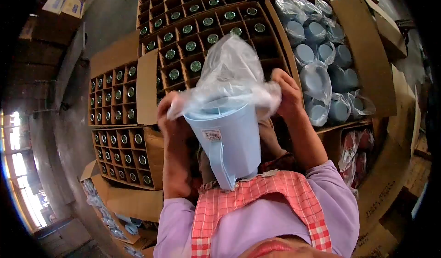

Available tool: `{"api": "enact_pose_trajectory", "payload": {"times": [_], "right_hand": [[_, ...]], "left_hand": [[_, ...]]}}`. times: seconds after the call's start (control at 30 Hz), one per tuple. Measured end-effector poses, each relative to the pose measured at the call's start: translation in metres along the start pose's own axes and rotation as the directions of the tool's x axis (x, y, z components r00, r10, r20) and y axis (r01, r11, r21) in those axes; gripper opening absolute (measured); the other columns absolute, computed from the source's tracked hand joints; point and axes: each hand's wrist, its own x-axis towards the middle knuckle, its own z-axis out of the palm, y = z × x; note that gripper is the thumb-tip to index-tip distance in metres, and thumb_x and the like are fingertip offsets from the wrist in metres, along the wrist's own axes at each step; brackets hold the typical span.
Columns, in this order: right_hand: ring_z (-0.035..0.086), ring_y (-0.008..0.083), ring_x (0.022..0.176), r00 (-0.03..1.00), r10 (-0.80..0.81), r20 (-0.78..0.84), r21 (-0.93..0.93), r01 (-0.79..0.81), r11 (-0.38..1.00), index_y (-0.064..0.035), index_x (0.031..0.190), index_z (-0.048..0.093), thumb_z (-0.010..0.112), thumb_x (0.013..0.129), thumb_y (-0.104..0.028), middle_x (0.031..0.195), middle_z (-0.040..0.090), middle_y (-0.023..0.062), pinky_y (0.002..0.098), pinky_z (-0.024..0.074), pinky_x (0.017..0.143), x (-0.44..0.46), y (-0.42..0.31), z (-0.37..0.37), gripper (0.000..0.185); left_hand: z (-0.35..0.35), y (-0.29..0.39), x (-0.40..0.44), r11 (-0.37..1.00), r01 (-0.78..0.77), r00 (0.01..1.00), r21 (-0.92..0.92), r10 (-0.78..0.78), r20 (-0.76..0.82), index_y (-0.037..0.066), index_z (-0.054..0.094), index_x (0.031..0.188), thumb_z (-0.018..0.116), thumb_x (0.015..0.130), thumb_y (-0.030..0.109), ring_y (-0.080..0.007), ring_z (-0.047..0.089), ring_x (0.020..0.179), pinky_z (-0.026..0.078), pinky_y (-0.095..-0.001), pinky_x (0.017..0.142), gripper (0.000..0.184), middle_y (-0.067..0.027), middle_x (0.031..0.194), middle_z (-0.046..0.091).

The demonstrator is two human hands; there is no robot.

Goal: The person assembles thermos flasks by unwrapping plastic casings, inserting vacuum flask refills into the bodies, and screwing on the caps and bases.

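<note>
A light blue plastic pitcher (239, 140) with a handle and a small printed label (212, 134) rests upright against my body. Over its top sits a clear plastic bag (232, 62), its mouth spread around the rim. My left hand (171, 113) pinches the bag's edge on one side, slightly smeared by motion. On the other side my right hand (285, 90) grips the opposite edge. The lower part of the pitcher is outside the bag.
Divided cartons (202, 32) with several green-rimmed glass items stand ahead and to the left. At the right, an open box (337, 97) holds several bagged blue pitchers (314, 81). Red bagged items (356, 147) lie below it. Another carton (133, 205) sits at the lower left.
</note>
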Motion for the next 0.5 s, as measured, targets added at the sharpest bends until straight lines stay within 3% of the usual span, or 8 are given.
{"api": "enact_pose_trajectory", "payload": {"times": [0.07, 0.13, 0.17, 0.2, 0.3, 0.4, 0.47, 0.5], "right_hand": [[0.051, 0.0103, 0.070, 0.989, 0.022, 0.148, -0.148, 0.000, 0.989, -0.0038, 0.082, 0.053, 0.056, 0.084, -0.018, 0.075, 0.053, 0.0022, 0.0234, 0.0403, 0.062, -0.023, -0.002, 0.000, 0.014], [0.046, 0.0081, 0.071, 0.979, 0.110, 0.170, -0.357, -0.043, 0.933, -0.0045, 0.080, 0.051, 0.057, 0.084, -0.019, 0.077, 0.051, -0.0003, 0.0225, 0.0372, 0.065, -0.034, 0.012, -0.011, 0.016], [0.045, 0.0073, 0.071, 0.973, 0.192, 0.126, -0.336, -0.140, 0.931, -0.0047, 0.080, 0.051, 0.057, 0.084, -0.020, 0.077, 0.050, -0.0008, 0.0222, 0.0366, 0.065, -0.041, 0.018, -0.010, 0.016], [0.044, 0.0066, 0.072, 0.958, 0.275, 0.085, -0.308, -0.238, 0.921, -0.0050, 0.081, 0.051, 0.057, 0.084, -0.020, 0.078, 0.050, -0.0014, 0.0219, 0.0361, 0.066, -0.047, 0.025, -0.008, 0.017], [0.047, 0.0070, 0.077, 0.974, 0.223, 0.030, -0.460, -0.184, 0.869, -0.0025, 0.086, 0.053, 0.055, 0.086, -0.018, 0.083, 0.052, -0.0019, 0.0232, 0.0390, 0.070, -0.052, 0.036, -0.005, 0.015], [0.059, 0.0155, 0.082, 0.939, 0.328, 0.102, -0.846, -0.092, 0.525, -0.0025, 0.099, 0.060, 0.055, 0.083, -0.012, 0.085, 0.063, 0.0098, 0.0317, 0.0461, 0.073, -0.074, 0.030, -0.016, 0.020], [0.061, 0.0238, 0.076, 0.866, 0.456, 0.206, -0.941, 0.048, 0.335, -0.0050, 0.094, 0.062, 0.058, 0.078, -0.012, 0.081, 0.063, 0.0153, 0.0369, 0.0476, 0.070, -0.106, 0.023, 0.001, 0.018], [0.059, 0.0263, 0.076, 0.819, 0.531, 0.216, -0.968, 0.108, 0.227, -0.0047, 0.091, 0.061, 0.060, 0.075, -0.010, 0.079, 0.062, 0.0147, 0.0374, 0.0471, 0.067, -0.113, 0.010, 0.017, 0.017]], "left_hand": [[-0.003, 0.021, -0.024, 0.933, -0.355, 0.925, 0.050, 0.343, 0.164, 0.000, 0.055, 0.077, 0.056, 0.077, 0.004, -0.0156, 0.050, 0.063, 0.039, -0.0257, 0.055, 0.005, -0.0066, 0.071, 0.055], [-0.031, 0.034, -0.047, 0.877, -0.460, 0.856, 0.138, 0.396, 0.333, 0.003, 0.051, 0.082, 0.053, 0.083, 0.015, -0.0183, 0.052, 0.069, 0.043, -0.0290, 0.061, 0.012, -0.0086, 0.078, 0.057], [-0.025, 0.042, -0.061, 0.694, -0.601, 0.799, 0.397, 0.515, 0.310, 0.005, 0.051, 0.077, 0.055, 0.080, 0.012, -0.0178, 0.051, 0.066, 0.042, -0.0281, 0.057, 0.008, -0.0047, 0.072, 0.054], [0.006, 0.066, -0.070, 0.312, -0.794, 0.582, 0.522, 0.639, 0.503, 0.005, 0.056, 0.069, 0.058, 0.079, 0.007, -0.0155, 0.046, 0.050, 0.036, -0.0260, 0.045, 0.010, -0.0023, 0.057, 0.049], [0.035, 0.077, -0.110, 0.229, -0.955, 0.259, 0.187, 0.339, 0.905, 0.011, 0.063, 0.075, 0.063, 0.061, 0.014, -0.0147, 0.053, 0.060, 0.041, -0.0266, 0.048, 0.014, 0.0013, 0.071, 0.055], [-0.003, 0.058, -0.129, 0.274, -0.838, 0.453, 0.473, -0.136, 0.881, 0.010, 0.063, 0.074, 0.062, 0.061, 0.011, -0.0194, 0.056, 0.058, 0.044, -0.0305, 0.050, 0.013, -0.0040, 0.066, 0.056], [-0.046, 0.040, -0.144, 0.333, -0.538, 0.678, 0.774, -0.374, 0.632, 0.006, 0.064, 0.075, 0.061, 0.062, 0.007, -0.0256, 0.059, 0.063, 0.046, -0.0337, 0.054, 0.013, -0.0092, 0.068, 0.061], [-0.062, 0.027, -0.158, 0.368, -0.172, 0.674, 0.914, -0.633, 0.382, 0.003, 0.065, 0.081, 0.058, 0.066, 0.001, -0.0284, 0.061, 0.067, 0.048, -0.0340, 0.059, 0.017, -0.0133, 0.071, 0.063]]}}
